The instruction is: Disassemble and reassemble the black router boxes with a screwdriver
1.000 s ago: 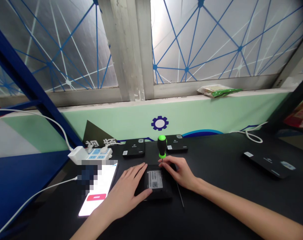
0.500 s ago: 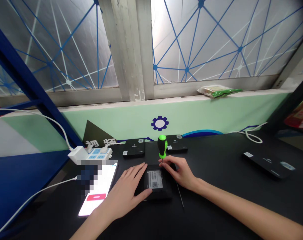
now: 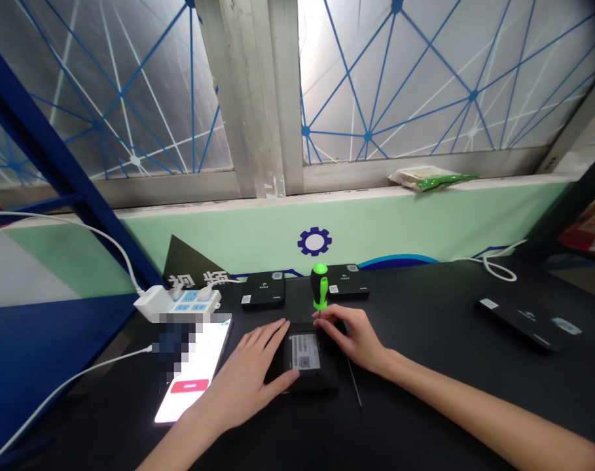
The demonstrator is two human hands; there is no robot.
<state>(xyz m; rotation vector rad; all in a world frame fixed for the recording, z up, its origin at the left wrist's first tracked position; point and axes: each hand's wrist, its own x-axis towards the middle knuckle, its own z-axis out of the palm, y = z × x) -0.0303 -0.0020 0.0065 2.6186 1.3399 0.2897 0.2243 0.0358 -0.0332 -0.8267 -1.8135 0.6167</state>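
Observation:
A small black box (image 3: 321, 373) with a white label on top lies on the black table (image 3: 425, 392) in front of me. My left hand (image 3: 251, 376) rests flat on its left side, fingers spread, thumb along its near edge. My right hand (image 3: 356, 337) pinches the thin shaft of a screwdriver (image 3: 319, 286) with a black and green handle. The screwdriver stands upright, tip on the far edge of the box.
Two similar black boxes (image 3: 262, 291) (image 3: 349, 281) lie behind, another black device (image 3: 527, 322) at the right. A lit phone (image 3: 194, 386) lies left of my left hand. A white power strip (image 3: 177, 304) with cables sits at the back left. A thin dark rod (image 3: 353, 383) lies under my right wrist.

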